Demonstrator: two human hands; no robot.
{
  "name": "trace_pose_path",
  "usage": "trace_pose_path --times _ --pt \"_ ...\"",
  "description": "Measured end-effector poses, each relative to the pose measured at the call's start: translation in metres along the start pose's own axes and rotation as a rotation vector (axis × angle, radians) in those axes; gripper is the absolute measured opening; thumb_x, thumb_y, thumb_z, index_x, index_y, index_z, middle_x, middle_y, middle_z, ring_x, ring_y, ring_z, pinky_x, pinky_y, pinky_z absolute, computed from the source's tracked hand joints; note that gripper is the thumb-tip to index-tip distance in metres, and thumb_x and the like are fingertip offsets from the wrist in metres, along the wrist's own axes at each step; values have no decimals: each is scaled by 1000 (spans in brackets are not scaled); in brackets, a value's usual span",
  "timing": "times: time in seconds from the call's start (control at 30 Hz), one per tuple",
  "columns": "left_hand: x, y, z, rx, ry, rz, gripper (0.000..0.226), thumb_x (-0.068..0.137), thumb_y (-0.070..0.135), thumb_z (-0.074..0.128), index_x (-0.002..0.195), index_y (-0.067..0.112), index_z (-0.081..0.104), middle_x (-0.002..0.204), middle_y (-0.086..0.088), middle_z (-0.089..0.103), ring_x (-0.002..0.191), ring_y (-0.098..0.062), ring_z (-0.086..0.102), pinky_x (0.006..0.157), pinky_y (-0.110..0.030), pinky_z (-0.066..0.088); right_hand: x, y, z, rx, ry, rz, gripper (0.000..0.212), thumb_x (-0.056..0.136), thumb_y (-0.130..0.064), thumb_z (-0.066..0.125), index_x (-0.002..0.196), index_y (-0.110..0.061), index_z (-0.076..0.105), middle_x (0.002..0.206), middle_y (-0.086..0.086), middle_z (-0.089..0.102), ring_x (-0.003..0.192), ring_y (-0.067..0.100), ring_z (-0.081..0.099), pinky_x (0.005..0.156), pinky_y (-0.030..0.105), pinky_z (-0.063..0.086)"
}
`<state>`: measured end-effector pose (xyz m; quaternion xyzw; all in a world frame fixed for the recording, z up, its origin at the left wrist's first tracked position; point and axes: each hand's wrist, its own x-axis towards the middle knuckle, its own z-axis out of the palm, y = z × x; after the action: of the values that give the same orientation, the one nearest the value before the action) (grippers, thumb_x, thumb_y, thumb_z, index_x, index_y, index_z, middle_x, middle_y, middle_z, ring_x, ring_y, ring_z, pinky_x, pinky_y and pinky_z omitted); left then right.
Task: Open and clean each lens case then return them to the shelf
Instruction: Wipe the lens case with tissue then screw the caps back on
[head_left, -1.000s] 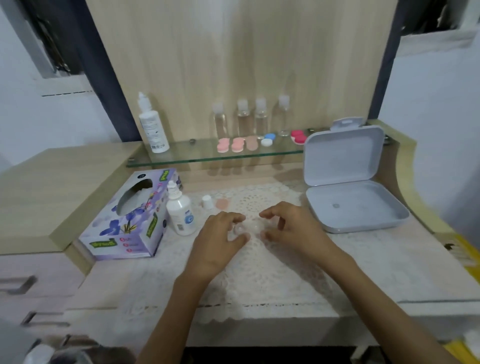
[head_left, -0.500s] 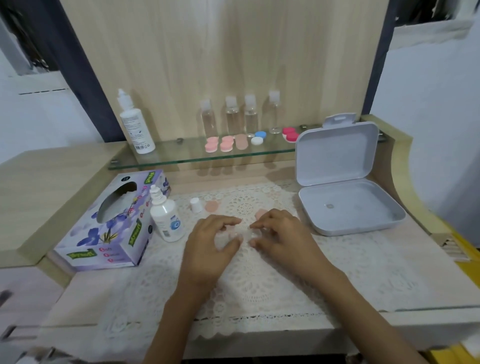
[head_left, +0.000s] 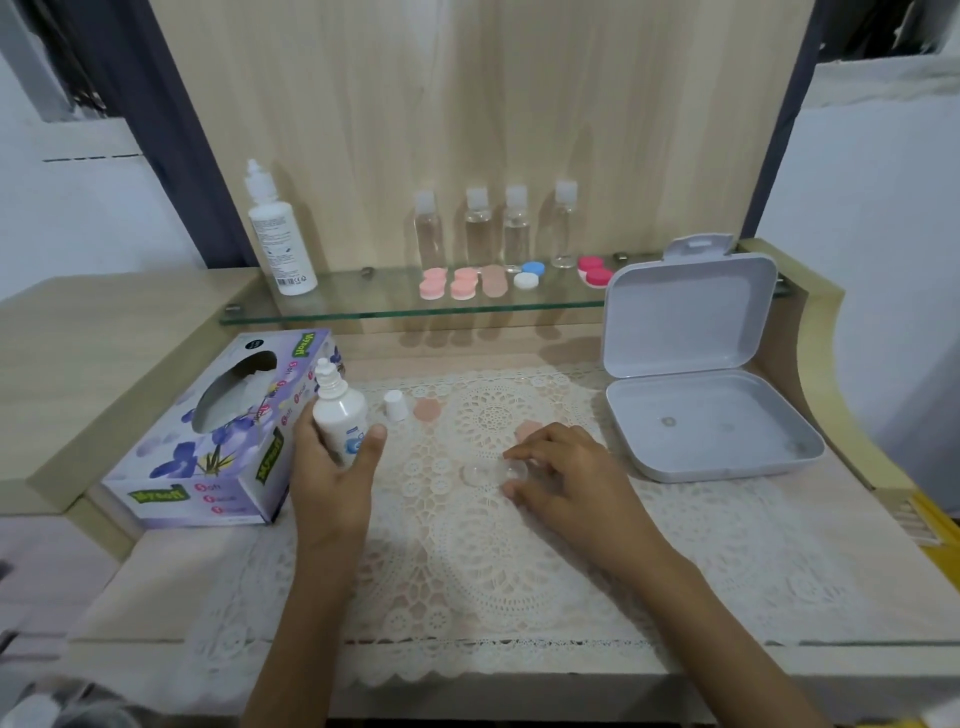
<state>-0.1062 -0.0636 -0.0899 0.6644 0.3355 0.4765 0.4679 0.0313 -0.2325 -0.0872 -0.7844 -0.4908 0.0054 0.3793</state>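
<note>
Left hand (head_left: 332, 483) fingers (head_left: 306, 436) round solution bottle (head_left: 340, 421), right hand (head_left: 566, 478) pinching clear lens case (head_left: 475, 474), tissue box (head_left: 223, 431) beside

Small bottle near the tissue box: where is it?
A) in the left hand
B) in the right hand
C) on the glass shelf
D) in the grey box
A: the left hand grips the bottle; the right hand holds the clear case on the mat.

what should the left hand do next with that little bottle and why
Probably tip the small bottle over the clear lens case and squeeze solution in. The left hand grips the bottle with its white cap off, and the right hand pinches the open case, its two pink lids lying apart.
</note>
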Motion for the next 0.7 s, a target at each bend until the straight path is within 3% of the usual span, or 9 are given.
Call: trace_pose_path --times 0.13,0.3,0.47,0.6,0.7 --pt "10 3 -14 153 -131 86 46 82 25 73 122 17 51 115 -2 58 104 -19 55 95 -42 47 0 0 0 3 0 -4 31 85 -32 67 114 -24 67 105 -17 56 100 1 43 76 11 33" --pt "20 13 -38 570 -465 460 55 73 49 64 119 20 55 106 2 53 90 -7 47 72 -13 39 -1 2 0 0 3 -15 30 85 -33 67 114 -25 67 105 -17 56 100 1 44 77 9 32" --pt "32 17 -44 939 -639 701 65 74 60 48 120 16 59 106 0 60 88 -22 55 73 -41 49 -1 2 0 -2 1 -15 30 85 -33 68 114 -25 67 103 -18 55 100 1 43 77 12 33" --pt "32 24 -41 1047 -684 822 58 74 56 47 116 19 59 102 0 63 82 -22 56 67 -39 49 -1 1 0 -18 0 -20 30 85 -33 67 114 -25 67 101 -18 53 99 0 42 75 8 31" --pt "28 26 -37 1074 -684 855 52 70 50 59 113 19 60 97 1 63 76 -22 56 63 -34 46 -1 1 0 -26 0 -28 30 85 -33 67 114 -24 66 100 -19 51 98 0 41 75 7 30"
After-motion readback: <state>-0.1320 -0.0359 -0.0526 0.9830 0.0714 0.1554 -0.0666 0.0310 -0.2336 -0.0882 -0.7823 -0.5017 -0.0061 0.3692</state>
